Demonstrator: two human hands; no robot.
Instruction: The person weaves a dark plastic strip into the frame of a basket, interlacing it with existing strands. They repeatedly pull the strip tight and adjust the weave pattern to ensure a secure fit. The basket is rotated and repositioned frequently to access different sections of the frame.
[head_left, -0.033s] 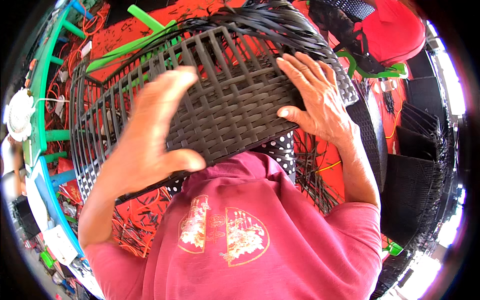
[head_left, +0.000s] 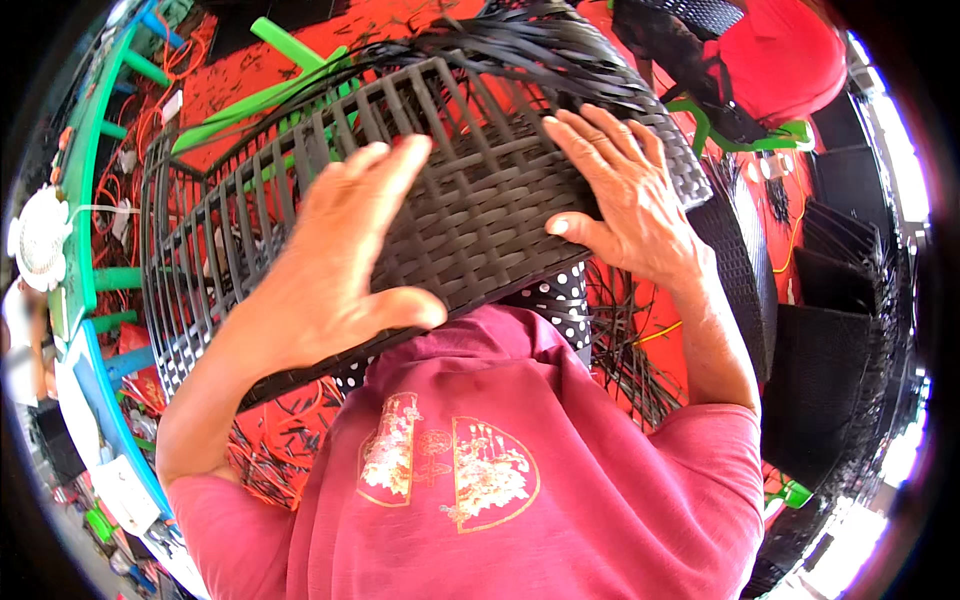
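Observation:
A dark wicker piece [head_left: 480, 225] lies across my lap, with a finished close weave in the middle and bare parallel bars on its left part. Over this weave my left hand [head_left: 325, 265] is raised, fingers together and thumb held apart, with nothing in it; whether it touches the weave I cannot tell. My right hand [head_left: 635, 215] lies flat on the right side of the weave, fingers apart and thumb spread. A thick bundle of loose black strips [head_left: 530, 45] runs over the far edge of the piece.
Green plastic chair parts [head_left: 270, 100] stand behind the wicker. A green-edged table [head_left: 80, 210] with a white fan-like object [head_left: 42, 235] is at left. Red floor [head_left: 380, 20] carries strip scraps. At right are dark woven panels [head_left: 820, 380] and a person in red [head_left: 780, 65].
My left hand has shifted right over the weave and is less blurred. The right hand has stayed almost in place on the wicker.

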